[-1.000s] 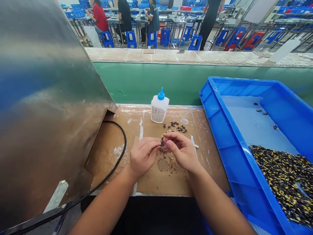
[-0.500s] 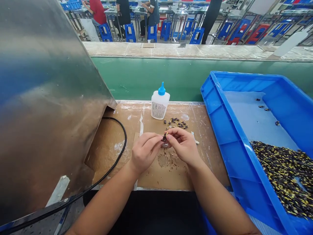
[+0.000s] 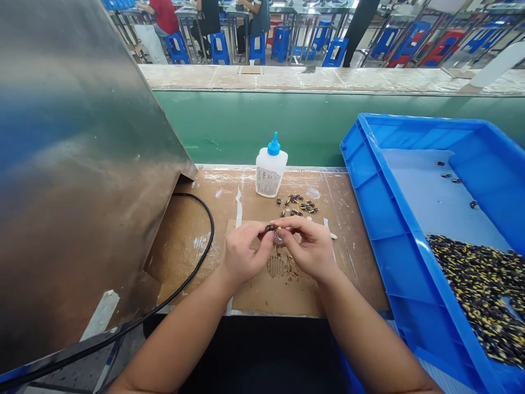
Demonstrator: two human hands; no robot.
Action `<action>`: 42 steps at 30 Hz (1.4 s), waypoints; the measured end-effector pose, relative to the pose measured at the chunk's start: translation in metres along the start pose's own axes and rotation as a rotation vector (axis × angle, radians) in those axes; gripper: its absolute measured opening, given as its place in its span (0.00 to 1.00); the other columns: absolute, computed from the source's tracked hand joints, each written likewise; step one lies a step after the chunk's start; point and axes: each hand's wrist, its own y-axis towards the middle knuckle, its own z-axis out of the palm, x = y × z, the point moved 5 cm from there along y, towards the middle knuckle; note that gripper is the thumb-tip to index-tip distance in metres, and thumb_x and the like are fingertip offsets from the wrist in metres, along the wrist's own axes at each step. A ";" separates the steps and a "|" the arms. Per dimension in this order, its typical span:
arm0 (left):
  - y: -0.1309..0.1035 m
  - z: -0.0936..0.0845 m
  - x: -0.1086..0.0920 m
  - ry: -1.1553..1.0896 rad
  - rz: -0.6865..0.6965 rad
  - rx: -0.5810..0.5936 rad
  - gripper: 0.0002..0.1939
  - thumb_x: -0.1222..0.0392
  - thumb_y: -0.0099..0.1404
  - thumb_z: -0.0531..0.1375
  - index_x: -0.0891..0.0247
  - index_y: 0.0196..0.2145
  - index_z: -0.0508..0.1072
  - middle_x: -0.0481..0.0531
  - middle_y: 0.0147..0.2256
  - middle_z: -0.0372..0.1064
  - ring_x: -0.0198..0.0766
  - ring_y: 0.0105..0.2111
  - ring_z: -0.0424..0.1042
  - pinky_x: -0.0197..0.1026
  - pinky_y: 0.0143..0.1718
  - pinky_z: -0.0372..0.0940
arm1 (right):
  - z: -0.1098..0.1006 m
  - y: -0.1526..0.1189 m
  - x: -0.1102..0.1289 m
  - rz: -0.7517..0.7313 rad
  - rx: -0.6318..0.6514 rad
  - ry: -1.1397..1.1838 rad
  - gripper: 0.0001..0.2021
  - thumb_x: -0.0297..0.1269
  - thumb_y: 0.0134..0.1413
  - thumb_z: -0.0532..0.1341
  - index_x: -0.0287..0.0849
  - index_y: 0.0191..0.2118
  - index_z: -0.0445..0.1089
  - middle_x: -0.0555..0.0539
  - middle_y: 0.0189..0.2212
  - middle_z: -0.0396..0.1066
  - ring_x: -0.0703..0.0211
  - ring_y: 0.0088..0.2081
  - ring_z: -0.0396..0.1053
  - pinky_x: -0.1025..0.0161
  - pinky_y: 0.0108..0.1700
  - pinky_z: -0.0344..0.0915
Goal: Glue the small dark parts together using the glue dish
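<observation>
Over the cardboard mat, my left hand [image 3: 246,251] pinches a small black-and-yellow part [image 3: 270,228] between thumb and fingers. My right hand [image 3: 309,249] closes its thumb and forefinger at the part's yellowish end, so both hands meet on it. Just below the fingertips is a small clear round dish [image 3: 279,237], partly covered by the right thumb. Several similar dark parts with yellow ends [image 3: 307,206] lie loose just beyond my hands. Behind them stands a white squeeze bottle [image 3: 270,171] with a blue pointed cap and a printed label.
On the right, a large blue bin [image 3: 371,219] holds a heap of black-and-yellow parts [image 3: 484,290]. A metal housing [image 3: 90,164] rises at left, with a black cable [image 3: 211,235] curving over the cardboard. Beyond the green belt [image 3: 246,123], people sit at benches.
The part has turned from nearly upright to lying sideways between my fingertips. My left thumb has shifted up against it. The whole view has moved slightly.
</observation>
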 end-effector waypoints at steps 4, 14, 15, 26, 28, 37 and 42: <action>-0.001 0.000 -0.001 0.051 0.017 -0.025 0.08 0.67 0.77 0.57 0.63 0.43 0.76 0.52 0.38 0.81 0.37 0.38 0.80 0.39 0.42 0.72 | 0.004 0.000 0.015 -0.241 -0.035 -0.129 0.09 0.28 0.67 0.68 0.46 0.49 0.77 0.46 0.45 0.83 0.58 0.37 0.79 0.60 0.36 0.77; -0.006 -0.008 -0.010 0.267 0.254 -0.130 0.05 0.69 0.75 0.56 0.63 0.40 0.70 0.52 0.30 0.71 0.41 0.32 0.69 0.43 0.37 0.66 | 0.012 -0.003 0.032 -0.458 -0.026 -0.336 0.06 0.39 0.74 0.64 0.43 0.45 0.73 0.44 0.35 0.79 0.54 0.34 0.76 0.57 0.37 0.73; -0.006 -0.009 -0.011 0.260 0.265 -0.137 0.05 0.68 0.75 0.56 0.63 0.41 0.71 0.53 0.31 0.71 0.41 0.32 0.69 0.43 0.37 0.67 | 0.012 -0.004 0.033 -0.468 -0.014 -0.332 0.07 0.40 0.75 0.63 0.43 0.45 0.72 0.44 0.34 0.78 0.54 0.33 0.75 0.57 0.36 0.72; -0.008 -0.007 -0.018 0.205 0.263 -0.119 0.04 0.68 0.74 0.57 0.62 0.41 0.71 0.52 0.32 0.71 0.42 0.32 0.70 0.44 0.37 0.67 | 0.013 -0.006 0.036 -0.458 0.030 -0.269 0.04 0.29 0.71 0.59 0.44 0.43 0.69 0.44 0.31 0.74 0.54 0.31 0.69 0.57 0.33 0.68; -0.008 -0.008 -0.017 0.182 0.248 -0.119 0.05 0.69 0.73 0.57 0.62 0.42 0.71 0.52 0.32 0.71 0.42 0.32 0.71 0.43 0.37 0.67 | 0.013 -0.005 0.037 -0.441 0.043 -0.248 0.05 0.29 0.72 0.58 0.44 0.43 0.69 0.45 0.31 0.73 0.54 0.31 0.69 0.58 0.33 0.68; -0.009 -0.009 -0.018 0.144 0.264 -0.132 0.04 0.68 0.74 0.57 0.63 0.42 0.71 0.53 0.32 0.72 0.41 0.32 0.69 0.43 0.36 0.68 | 0.012 -0.005 0.036 -0.435 0.047 -0.184 0.05 0.30 0.72 0.58 0.44 0.43 0.70 0.45 0.31 0.72 0.55 0.31 0.69 0.59 0.33 0.67; -0.008 -0.008 -0.017 0.126 0.272 -0.136 0.05 0.67 0.76 0.56 0.63 0.42 0.72 0.54 0.32 0.72 0.41 0.32 0.69 0.43 0.36 0.68 | 0.013 -0.005 0.036 -0.430 0.050 -0.173 0.05 0.32 0.74 0.58 0.44 0.44 0.71 0.45 0.31 0.72 0.55 0.31 0.69 0.59 0.34 0.67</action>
